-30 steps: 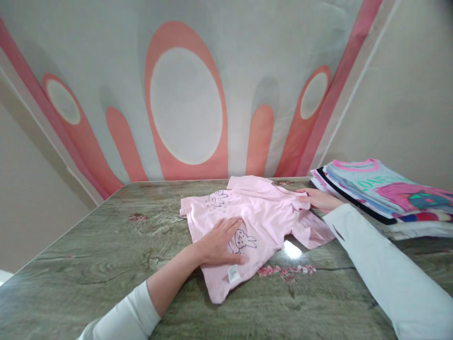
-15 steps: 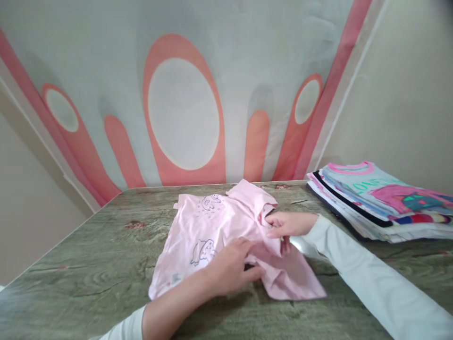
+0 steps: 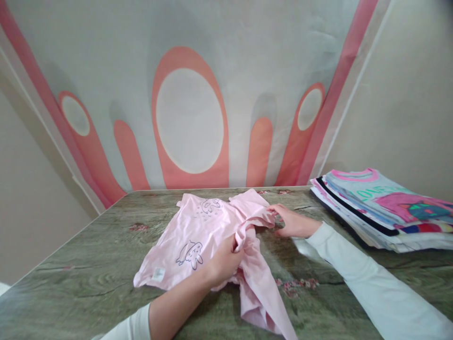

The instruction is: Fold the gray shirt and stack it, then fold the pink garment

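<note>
A pink shirt (image 3: 208, 231) with line drawings of animals lies partly spread on the wooden-look table. My left hand (image 3: 226, 262) is closed on a bunched fold of it near the middle. From there a loose pink part hangs toward the table's near side, twisted and crumpled. At the shirt's right edge, the fingers of my right hand (image 3: 293, 223) hold the raised rim of the fabric; the exact grip of the thumb is partly hidden. A small white label shows at the shirt's lower left corner.
A stack of folded clothes (image 3: 385, 198) stands at the right, a grey top with pink neckline uppermost. The table (image 3: 95, 264) has printed flowers and ends at a patterned backdrop (image 3: 191, 179). Something shiny and pale (image 3: 307, 249) shows beside my right cuff.
My left hand has closed on the fabric and drawn part of the shirt up and toward me. The lower right part has swung nearer and left. My right hand has moved slightly up and right.
</note>
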Demonstrator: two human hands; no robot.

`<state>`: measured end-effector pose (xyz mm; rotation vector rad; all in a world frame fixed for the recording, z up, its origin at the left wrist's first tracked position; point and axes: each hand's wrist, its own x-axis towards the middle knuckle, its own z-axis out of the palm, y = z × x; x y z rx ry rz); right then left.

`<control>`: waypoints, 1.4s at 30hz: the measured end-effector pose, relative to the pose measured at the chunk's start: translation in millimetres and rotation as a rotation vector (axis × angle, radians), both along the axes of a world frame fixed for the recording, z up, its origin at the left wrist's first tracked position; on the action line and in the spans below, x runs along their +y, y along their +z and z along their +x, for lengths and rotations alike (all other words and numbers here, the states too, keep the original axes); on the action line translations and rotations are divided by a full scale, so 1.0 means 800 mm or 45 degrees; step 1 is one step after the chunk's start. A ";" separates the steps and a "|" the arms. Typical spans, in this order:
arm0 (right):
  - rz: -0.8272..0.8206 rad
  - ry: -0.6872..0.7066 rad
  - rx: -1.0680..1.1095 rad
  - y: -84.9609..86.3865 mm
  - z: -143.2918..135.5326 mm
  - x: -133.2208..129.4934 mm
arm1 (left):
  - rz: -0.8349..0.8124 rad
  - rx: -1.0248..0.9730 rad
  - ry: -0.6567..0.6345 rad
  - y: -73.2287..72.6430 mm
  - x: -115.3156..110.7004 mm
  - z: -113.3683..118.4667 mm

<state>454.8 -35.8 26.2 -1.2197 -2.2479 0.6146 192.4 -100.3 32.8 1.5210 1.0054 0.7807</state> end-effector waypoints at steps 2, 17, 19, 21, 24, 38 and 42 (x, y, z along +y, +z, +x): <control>0.143 0.050 0.020 -0.028 0.005 0.015 | -0.038 -0.090 -0.001 0.008 0.001 -0.002; 0.188 -0.469 0.361 -0.026 0.021 0.036 | -0.016 -0.016 0.092 0.078 0.069 -0.082; 0.078 -0.483 0.553 -0.005 0.034 0.034 | 0.245 0.190 0.191 0.080 0.079 -0.094; -0.007 -0.462 0.680 0.017 0.045 0.030 | 0.409 0.323 0.261 0.082 0.085 -0.100; 0.034 -0.488 0.691 0.045 0.056 0.021 | 0.516 0.383 0.284 0.085 0.086 -0.104; 0.325 -0.562 0.461 0.111 0.081 -0.021 | 0.694 0.056 0.460 0.089 0.087 -0.101; 0.341 -0.537 0.605 0.114 0.087 -0.020 | 0.799 0.124 0.524 0.092 0.086 -0.104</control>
